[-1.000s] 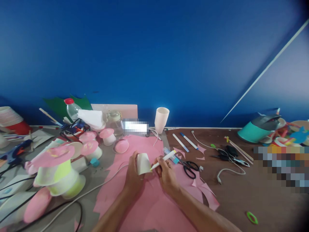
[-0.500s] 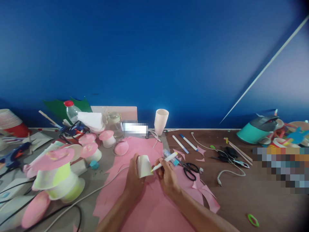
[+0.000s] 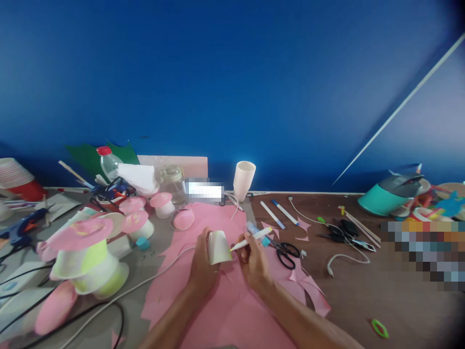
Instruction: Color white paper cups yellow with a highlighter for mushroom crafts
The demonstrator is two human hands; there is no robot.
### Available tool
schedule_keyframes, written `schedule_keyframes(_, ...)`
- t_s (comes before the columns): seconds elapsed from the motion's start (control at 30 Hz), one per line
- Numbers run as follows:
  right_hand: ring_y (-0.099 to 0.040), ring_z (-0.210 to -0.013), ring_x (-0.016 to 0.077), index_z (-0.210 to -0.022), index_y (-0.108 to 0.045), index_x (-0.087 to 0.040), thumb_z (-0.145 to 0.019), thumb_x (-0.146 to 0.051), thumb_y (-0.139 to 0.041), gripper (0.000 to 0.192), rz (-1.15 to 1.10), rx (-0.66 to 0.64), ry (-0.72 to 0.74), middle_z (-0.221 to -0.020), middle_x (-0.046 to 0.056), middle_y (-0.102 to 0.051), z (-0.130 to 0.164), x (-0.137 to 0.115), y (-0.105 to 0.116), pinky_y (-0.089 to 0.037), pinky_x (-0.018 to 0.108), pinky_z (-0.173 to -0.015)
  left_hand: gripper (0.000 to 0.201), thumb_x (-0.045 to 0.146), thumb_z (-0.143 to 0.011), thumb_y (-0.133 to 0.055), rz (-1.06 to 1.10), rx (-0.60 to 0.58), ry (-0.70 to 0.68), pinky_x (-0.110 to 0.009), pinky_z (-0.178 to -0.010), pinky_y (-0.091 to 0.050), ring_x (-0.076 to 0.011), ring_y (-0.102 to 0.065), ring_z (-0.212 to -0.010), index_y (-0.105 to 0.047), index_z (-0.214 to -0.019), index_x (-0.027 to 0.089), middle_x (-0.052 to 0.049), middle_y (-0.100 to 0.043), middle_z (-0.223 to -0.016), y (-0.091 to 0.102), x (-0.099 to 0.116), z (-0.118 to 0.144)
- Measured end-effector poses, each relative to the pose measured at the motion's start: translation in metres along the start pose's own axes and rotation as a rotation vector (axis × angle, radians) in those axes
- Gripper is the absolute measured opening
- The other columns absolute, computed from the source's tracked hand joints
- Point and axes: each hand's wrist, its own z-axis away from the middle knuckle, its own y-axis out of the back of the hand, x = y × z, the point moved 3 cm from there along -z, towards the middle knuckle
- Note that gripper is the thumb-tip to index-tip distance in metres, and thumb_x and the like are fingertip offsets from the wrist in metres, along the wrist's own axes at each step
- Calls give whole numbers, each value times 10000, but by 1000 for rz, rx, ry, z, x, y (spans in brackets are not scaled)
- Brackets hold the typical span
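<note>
A white paper cup [image 3: 219,247] is upside down in front of me, its wide rim toward me, with my left hand [image 3: 202,259] closed around its left side. My right hand [image 3: 255,261] is closed on a white marker [image 3: 256,237] with a yellow end. The marker's yellow tip touches or nearly touches the right edge of the cup near the rim. Both hands are above a large sheet of pink paper [image 3: 189,300]. Black-handled scissors [image 3: 286,255] lie just right of my right hand, beside a clear and blue marker pack [image 3: 258,233].
Pink-topped cup pieces [image 3: 135,224] and a larger green-and-white cup stack [image 3: 89,261] stand at the left. A tall cup stack [image 3: 242,180] is by the wall. Two markers [image 3: 272,214], white cables [image 3: 348,259] and a teal container [image 3: 385,198] are at the right.
The marker has tilted a little flatter, its tip still at the cup's right edge. The cup has turned slightly in my left hand. The whole view has shifted a little.
</note>
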Motion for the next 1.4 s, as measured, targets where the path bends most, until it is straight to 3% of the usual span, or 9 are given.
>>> schedule_keyframes(0.6, -245, -429, 74, -579, -647, -189, -714, -387, -715, 249, 49, -165, 92, -426, -77, -350, 9, -5, -4, -208, 244, -457, 722, 396, -706, -678, -1, -51, 18, -547, -1040, -414, -354, -525, -1224, -404, -1321, 136, -208, -540, -1304, 2, 11, -2)
schedule_keyframes(1.0, -263, -426, 80, -584, -636, -195, -734, -416, -701, 275, 60, -146, 72, -418, -79, -348, 11, -7, -7, -259, 242, -456, 712, 402, -713, -648, -2, -30, -30, -571, -1037, -420, -369, -528, -1237, -398, -1323, 132, -223, -543, -1313, 1, 9, 0)
schedule_keyframes(1.4, -295, -438, 81, -612, -629, -194, -736, -431, -724, 283, 36, -131, 69, -424, -77, -370, 11, -4, -7, -282, 232, -458, 694, 363, -721, -645, 15, -39, 16, -566, -1043, -416, -357, -526, -1224, -393, -1331, 145, -196, -540, -1309, 2, 12, 1)
